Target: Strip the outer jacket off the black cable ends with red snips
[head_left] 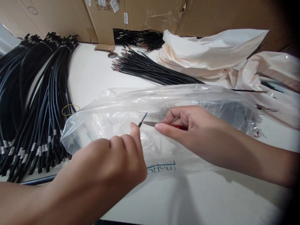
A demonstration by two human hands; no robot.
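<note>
While the tabletop (89, 70) bears a clear bag (110, 114), the left hand (112, 156) and right hand (193, 122) hover above it, the right grip pinching a red-handled blade (150, 124), the left grip a black cable (140, 125), its blue wire (144, 117) beside the blade's tip.

Cable end (140, 124) is black, wire tip (144, 117) blue. Tool handle (180, 127) is red btw, cardboard (150, 7) just brown with dark print.
</note>
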